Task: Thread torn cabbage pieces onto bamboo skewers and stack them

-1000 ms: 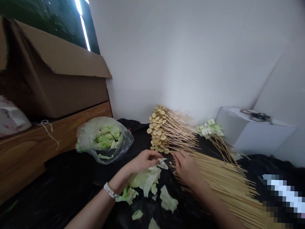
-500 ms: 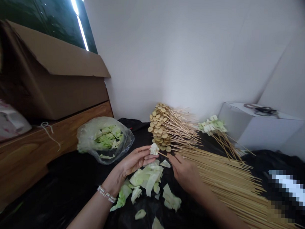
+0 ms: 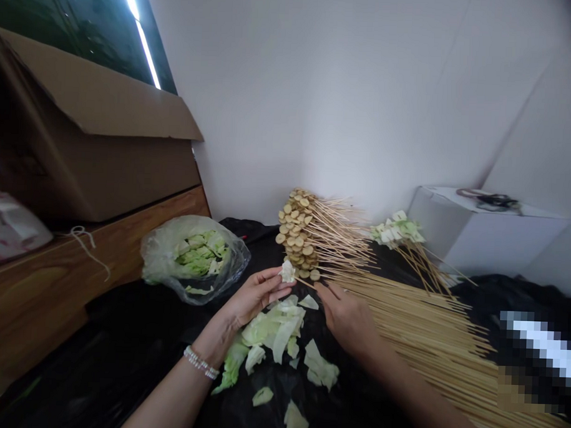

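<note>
Between the thumb and fingers of my left hand [image 3: 257,294] is a pale piece of cabbage [image 3: 288,271]. My right hand [image 3: 347,317] is closed on a thin wooden skewer [image 3: 306,283], whose far end meets that cabbage; the tip is hidden in it. Loose cabbage leaves [image 3: 276,329] lie on black plastic [image 3: 241,412] below both hands. Just beyond the hands is a stack of skewers with round pale slices [image 3: 296,233]. Many bare skewers [image 3: 431,331] are spread out to the right, partly under my right forearm.
A clear plastic bag [image 3: 155,253] of cut cabbage sits at the left. Several cabbage skewers [image 3: 397,229] lie by a white box [image 3: 490,240] with a cable on top. At far left, a cardboard box [image 3: 132,171] stands on a wooden surface [image 3: 39,305]; a white wall is behind.
The view has shifted slightly. Both hands stay at nearly the same place, with the cabbage piece turned a little on the skewer's end.
</note>
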